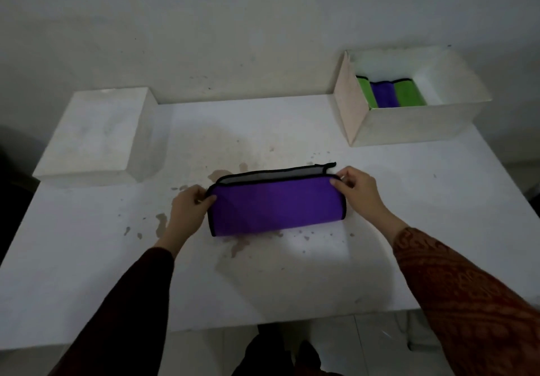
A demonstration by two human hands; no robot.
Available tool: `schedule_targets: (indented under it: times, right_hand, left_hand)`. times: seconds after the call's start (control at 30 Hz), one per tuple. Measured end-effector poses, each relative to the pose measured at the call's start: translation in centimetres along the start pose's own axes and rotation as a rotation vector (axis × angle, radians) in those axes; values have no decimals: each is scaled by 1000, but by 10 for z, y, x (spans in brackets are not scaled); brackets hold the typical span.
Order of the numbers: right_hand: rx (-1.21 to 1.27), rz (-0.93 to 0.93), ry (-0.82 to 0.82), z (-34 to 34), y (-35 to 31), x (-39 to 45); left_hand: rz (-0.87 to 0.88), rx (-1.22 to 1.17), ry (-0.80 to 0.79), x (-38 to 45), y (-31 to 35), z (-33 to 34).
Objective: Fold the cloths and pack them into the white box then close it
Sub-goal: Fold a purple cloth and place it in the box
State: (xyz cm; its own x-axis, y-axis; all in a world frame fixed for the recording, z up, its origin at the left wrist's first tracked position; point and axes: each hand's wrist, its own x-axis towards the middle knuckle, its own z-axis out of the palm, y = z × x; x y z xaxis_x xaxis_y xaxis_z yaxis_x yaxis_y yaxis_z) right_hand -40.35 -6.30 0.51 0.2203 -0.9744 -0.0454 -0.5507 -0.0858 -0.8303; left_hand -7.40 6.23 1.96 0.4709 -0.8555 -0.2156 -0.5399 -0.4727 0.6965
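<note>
1. You had no readable text, label, brand, number or sign anywhere in view.
2. The white box (415, 124) showed blank walls, and the lid (93, 136), well to its left, was blank too.

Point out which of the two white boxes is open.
The white box at the far right, with green and purple cloths inside. The other box, far left, shows a closed top.

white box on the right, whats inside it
Folded cloths lie inside the white box: a purple one between two green ones. Its front wall hides their near ends.
</note>
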Motion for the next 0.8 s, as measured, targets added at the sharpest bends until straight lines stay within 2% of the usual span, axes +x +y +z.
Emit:
schedule_targets:
  times: [0.23, 0.4, 0.5, 0.57, 0.67, 0.8]
  right_hand:
    - [-161, 105, 27, 26, 3, 47]
    - [-252, 265, 26, 40, 8, 52]
    - [-336, 401, -63, 45, 6, 38]
    - [-391, 427, -128, 48, 7, 32]
    - [-275, 447, -153, 46, -2, 28]
    - [125, 497, -137, 54, -29, 21]
  left_hand:
    - [-60, -10, 56, 37, 0, 23]
    - [-212, -14, -49, 51, -5, 36]
    - [-207, 112, -90, 55, -8, 41]
    - [-178, 145, -114, 58, -8, 44]
    - [-171, 39, -61, 54, -6, 45]
    - [-263, -293, 30, 41, -13, 45]
